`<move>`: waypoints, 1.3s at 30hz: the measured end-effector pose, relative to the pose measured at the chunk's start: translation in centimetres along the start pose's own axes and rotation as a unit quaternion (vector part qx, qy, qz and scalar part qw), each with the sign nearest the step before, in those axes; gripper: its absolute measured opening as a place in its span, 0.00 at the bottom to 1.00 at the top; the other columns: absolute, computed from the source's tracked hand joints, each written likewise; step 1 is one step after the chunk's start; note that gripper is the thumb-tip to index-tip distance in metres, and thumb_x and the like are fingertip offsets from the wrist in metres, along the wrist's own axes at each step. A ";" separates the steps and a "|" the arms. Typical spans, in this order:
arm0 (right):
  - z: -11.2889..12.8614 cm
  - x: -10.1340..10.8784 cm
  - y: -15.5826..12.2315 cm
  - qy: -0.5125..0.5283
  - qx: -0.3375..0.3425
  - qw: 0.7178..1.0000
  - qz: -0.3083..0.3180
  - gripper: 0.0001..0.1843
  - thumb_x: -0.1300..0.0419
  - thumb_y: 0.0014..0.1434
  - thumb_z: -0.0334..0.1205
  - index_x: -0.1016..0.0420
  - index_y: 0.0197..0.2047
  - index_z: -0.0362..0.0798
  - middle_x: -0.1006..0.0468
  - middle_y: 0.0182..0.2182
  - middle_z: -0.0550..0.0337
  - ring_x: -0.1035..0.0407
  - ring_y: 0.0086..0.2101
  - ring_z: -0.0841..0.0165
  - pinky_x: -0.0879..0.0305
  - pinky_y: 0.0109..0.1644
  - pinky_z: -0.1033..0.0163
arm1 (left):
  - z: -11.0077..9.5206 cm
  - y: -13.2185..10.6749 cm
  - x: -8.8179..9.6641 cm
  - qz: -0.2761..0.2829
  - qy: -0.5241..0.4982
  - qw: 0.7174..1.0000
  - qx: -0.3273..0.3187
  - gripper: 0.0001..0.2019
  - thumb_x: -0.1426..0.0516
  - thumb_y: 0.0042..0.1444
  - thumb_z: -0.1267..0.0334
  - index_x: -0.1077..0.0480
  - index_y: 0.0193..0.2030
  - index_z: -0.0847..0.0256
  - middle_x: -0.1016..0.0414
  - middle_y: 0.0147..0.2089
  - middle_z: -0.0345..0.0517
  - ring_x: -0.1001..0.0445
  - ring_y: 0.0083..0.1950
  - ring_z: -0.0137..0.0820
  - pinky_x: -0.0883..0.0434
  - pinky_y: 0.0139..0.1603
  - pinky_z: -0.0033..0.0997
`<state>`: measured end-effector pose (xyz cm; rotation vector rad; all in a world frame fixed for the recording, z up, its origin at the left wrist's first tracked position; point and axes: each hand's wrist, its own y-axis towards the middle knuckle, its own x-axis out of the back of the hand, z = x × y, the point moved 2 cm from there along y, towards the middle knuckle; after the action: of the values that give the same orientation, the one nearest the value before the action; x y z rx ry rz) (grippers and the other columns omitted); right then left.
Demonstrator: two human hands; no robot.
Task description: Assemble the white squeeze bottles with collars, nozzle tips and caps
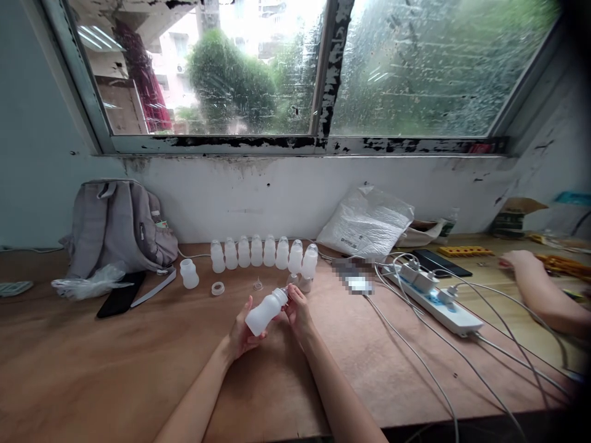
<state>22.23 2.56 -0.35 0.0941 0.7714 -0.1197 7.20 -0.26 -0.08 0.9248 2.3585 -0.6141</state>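
A frosted white baby bottle (262,317) is held tilted above the table, its neck up and to the right. My left hand (242,329) wraps round its body. At the neck end, the fingers of my right hand (298,307) are closed on the bottle's top; the exact part they pinch is hidden. Behind my hands stand several capped baby bottles (256,251) in a curved row. An uncapped bottle (189,274) stands to the left. Between them and my hands lie a white ring (218,288) and a small clear nipple (258,283).
A grey backpack (117,227) leans at the back left, with a plastic bag (95,282) and a black flat object (120,296) before it. To the right are a silvery bag (367,224), a power strip (443,304) with trailing cables, and another person's arm (545,292).
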 end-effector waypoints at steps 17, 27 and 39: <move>-0.1 2.1 1.5 -0.021 -0.005 0.999 -0.037 0.14 0.32 0.37 0.42 0.25 0.31 0.51 0.27 0.24 0.65 0.33 0.26 0.72 0.37 0.29 0.67 | -2.3 -0.5 2.3 -0.272 0.216 0.888 -0.301 0.21 0.40 0.43 0.54 0.34 0.41 0.64 0.28 0.38 0.47 0.30 0.39 0.33 0.35 0.39 0.27; -0.5 1.5 0.9 -0.088 -0.004 0.995 -0.037 0.14 0.33 0.38 0.43 0.25 0.31 0.50 0.28 0.23 0.63 0.36 0.24 0.72 0.38 0.26 0.67 | -2.2 0.2 5.2 -0.352 0.349 0.806 -0.323 0.22 0.40 0.40 0.58 0.42 0.42 0.57 0.30 0.40 0.46 0.30 0.43 0.37 0.36 0.45 0.35; -1.0 1.6 0.9 -0.132 -0.005 0.991 -0.007 0.15 0.34 0.40 0.45 0.25 0.33 0.48 0.29 0.23 0.63 0.36 0.23 0.74 0.39 0.25 0.68 | -4.9 -1.2 3.2 -0.401 0.567 0.657 -0.292 0.32 0.39 0.39 0.56 0.45 0.52 0.58 0.39 0.54 0.54 0.37 0.52 0.41 0.41 0.52 0.39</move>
<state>22.80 3.42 -2.13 0.0617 0.5074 -0.1384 2.83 3.31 1.87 -0.2905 3.6866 0.7698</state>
